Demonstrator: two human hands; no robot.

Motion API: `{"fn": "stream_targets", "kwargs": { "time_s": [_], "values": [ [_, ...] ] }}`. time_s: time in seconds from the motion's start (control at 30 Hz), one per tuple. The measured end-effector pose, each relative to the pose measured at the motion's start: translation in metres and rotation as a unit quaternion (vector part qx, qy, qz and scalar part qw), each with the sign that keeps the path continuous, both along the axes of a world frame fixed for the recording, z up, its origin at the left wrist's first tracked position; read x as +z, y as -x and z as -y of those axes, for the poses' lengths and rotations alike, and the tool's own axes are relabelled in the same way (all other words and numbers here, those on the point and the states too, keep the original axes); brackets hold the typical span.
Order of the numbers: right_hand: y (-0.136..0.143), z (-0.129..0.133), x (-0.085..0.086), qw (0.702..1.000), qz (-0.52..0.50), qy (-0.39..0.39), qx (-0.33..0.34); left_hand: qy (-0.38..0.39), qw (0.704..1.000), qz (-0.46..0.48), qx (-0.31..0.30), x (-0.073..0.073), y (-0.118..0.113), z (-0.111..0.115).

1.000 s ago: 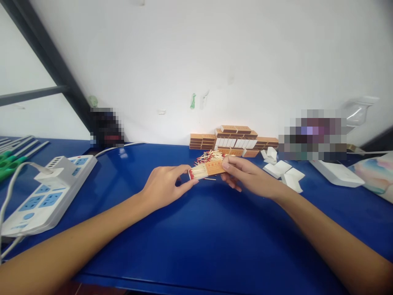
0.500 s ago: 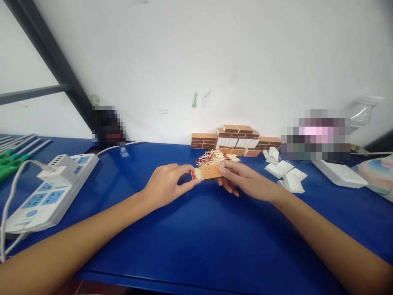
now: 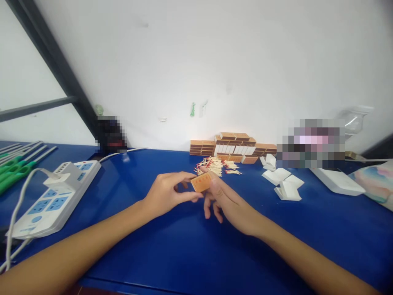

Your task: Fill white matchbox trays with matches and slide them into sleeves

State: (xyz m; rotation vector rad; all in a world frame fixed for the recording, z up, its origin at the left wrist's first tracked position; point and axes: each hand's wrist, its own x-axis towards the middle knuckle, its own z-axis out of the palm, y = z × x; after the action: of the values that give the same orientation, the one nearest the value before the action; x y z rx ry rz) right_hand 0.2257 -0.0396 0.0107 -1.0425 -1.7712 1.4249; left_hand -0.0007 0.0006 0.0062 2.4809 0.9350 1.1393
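Head view: matchbox [image 3: 202, 182], one, held just nearside of the match pile [image 3: 211, 166]; long axis running hand to hand, right end raised. Left hand [image 3: 194, 186]: closed around left end. Right hand [image 3: 229, 200]: pinching right end. Both equally near.

We are indoors at a worktable, in what looks like a small, makeshift workroom; whether it belongs to a home or a workshop, we cannot tell. The glossy blue surface [image 3: 184, 250] has its back edge along a scuffed white wall [image 3: 147, 61] with small scraps stuck to it. A dark metal frame [image 3: 50, 59] slants across the left. Toward the surface's left edge we find a white power strip [image 3: 66, 192] and, farther left, green-handled tools [image 3: 18, 174]. The workroom look comes mostly from quantity: stacked matchboxes [image 3: 235, 143] along the back edge, loose matches [image 3: 215, 166] heaped before them, and white folded pieces [image 3: 288, 189] toward the right edge.
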Motion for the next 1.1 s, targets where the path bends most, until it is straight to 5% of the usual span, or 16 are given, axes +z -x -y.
{"fn": "stream_targets", "kwargs": {
  "time_s": [0.1, 0.2, 0.33, 0.5, 0.8, 0.97, 1.1],
  "values": [
    [-0.017, -0.02, 0.004, 0.984, 0.125, -0.121, -0.048, 0.02, 0.997, -0.039, 0.057, 0.017, -0.001, -0.02],
    [-0.036, -0.039, 0.011, 0.892, 0.334, -0.266, -0.146, -0.004, 0.973, -0.205, 0.102, 0.039, -0.009, -0.062],
    [-0.06, -0.056, 0.018, 0.794, 0.475, -0.308, -0.223, -0.023, 0.96, -0.253, 0.12, 0.059, -0.03, -0.121],
    [-0.077, -0.063, 0.024, 0.749, 0.514, -0.333, -0.252, -0.037, 0.956, -0.25, 0.15, 0.055, -0.055, -0.154],
    [-0.102, -0.069, 0.041, 0.717, 0.539, -0.312, -0.313, -0.028, 0.974, -0.153, 0.167, 0.044, -0.068, -0.161],
    [-0.148, -0.072, 0.053, 0.675, 0.553, -0.311, -0.378, -0.03, 0.984, -0.101, 0.145, 0.041, -0.057, -0.133],
    [-0.185, -0.083, 0.044, 0.737, 0.554, -0.243, -0.3, -0.033, 0.989, -0.088, 0.113, 0.027, -0.026, -0.088]
  ]
}}
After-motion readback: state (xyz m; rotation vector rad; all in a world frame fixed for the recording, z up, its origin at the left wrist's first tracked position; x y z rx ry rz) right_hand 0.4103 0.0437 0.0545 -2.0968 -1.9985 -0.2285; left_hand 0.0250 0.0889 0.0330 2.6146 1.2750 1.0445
